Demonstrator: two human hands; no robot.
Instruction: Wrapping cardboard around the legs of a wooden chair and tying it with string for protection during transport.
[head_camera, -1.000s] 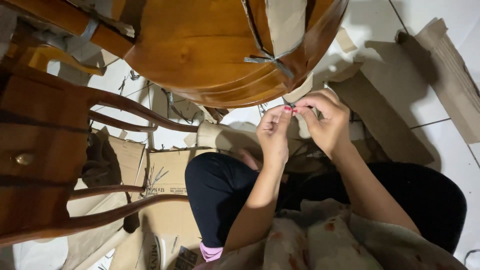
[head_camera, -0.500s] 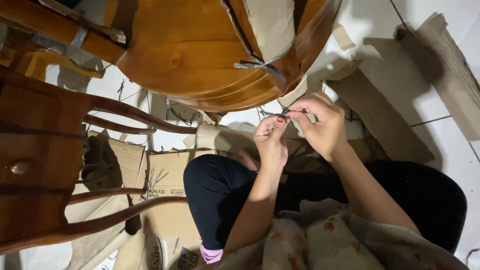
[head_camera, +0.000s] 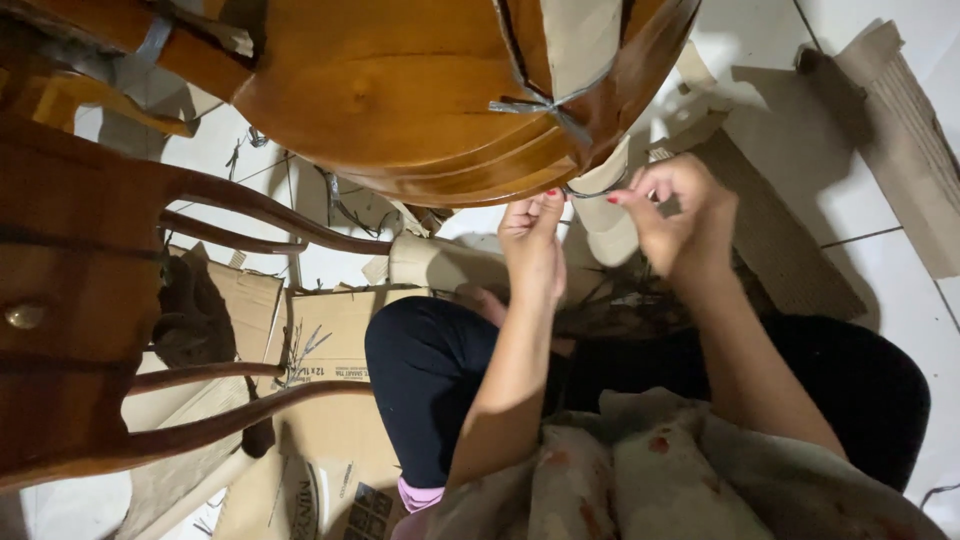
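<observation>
Partly hidden, the thin dark strap (head_camera: 592, 190) shows only as a short curved line under the rim of the round wooden top (head_camera: 400, 90); where its ends go cannot be made out. The top itself is cut off by the upper edge, as is the chair (head_camera: 90, 300) at the left. The left hand (head_camera: 532, 240) is raised to the rim, its fingers (head_camera: 545, 205) pinched together on one end of the strap, just touching the wood. The right hand (head_camera: 685, 215) is beside it, fingers (head_camera: 625, 197) closed in a pinch on the other end, near a cardboard wrap (head_camera: 610, 205) that hangs from the rim. A second strap (head_camera: 535, 105) crosses a cardboard strip (head_camera: 580, 40) on the top. Flattened boxes (head_camera: 320, 400) lie on the floor (head_camera: 880, 270) under the chair, nothing in them; what is tangled in the shadow between the knees is too dark to tell.
</observation>
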